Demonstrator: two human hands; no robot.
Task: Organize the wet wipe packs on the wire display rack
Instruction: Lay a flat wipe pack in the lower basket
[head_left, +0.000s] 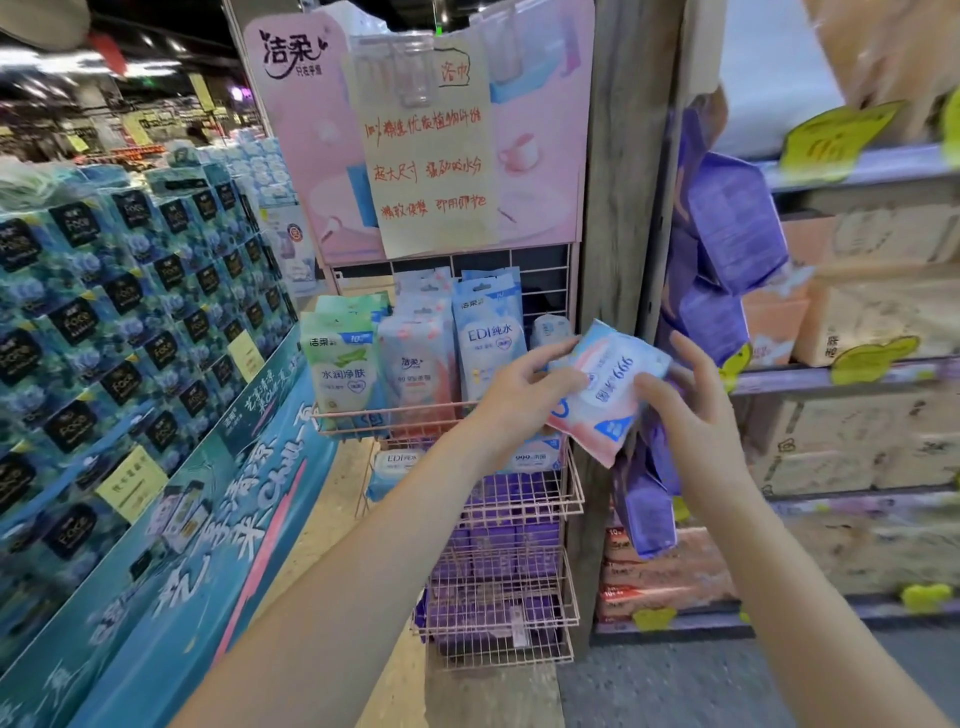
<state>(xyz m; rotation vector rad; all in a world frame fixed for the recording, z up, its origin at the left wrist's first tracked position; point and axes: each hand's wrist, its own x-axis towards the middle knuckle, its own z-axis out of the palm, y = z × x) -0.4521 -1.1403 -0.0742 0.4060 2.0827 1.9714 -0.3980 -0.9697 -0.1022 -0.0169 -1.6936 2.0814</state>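
A pink-and-blue wet wipe pack (605, 389) is held tilted in front of the pink wire display rack (524, 499). My left hand (524, 387) grips its left edge and my right hand (685, 400) grips its right side. In the rack's top basket stand a green pack (343, 358), a pink pack (415, 358) and a blue pack (485, 338). The second basket holds flat packs (395, 465), partly hidden behind my left arm. Purple packs (498, 540) fill the lower baskets.
A stack of blue tissue boxes (130, 322) rises on the left. A wooden post (618, 208) stands right of the rack, with purple bags (727, 244) hanging beside it. Shelves of tissue packs (857, 441) fill the right. A pink sign with a handwritten note (426, 150) tops the rack.
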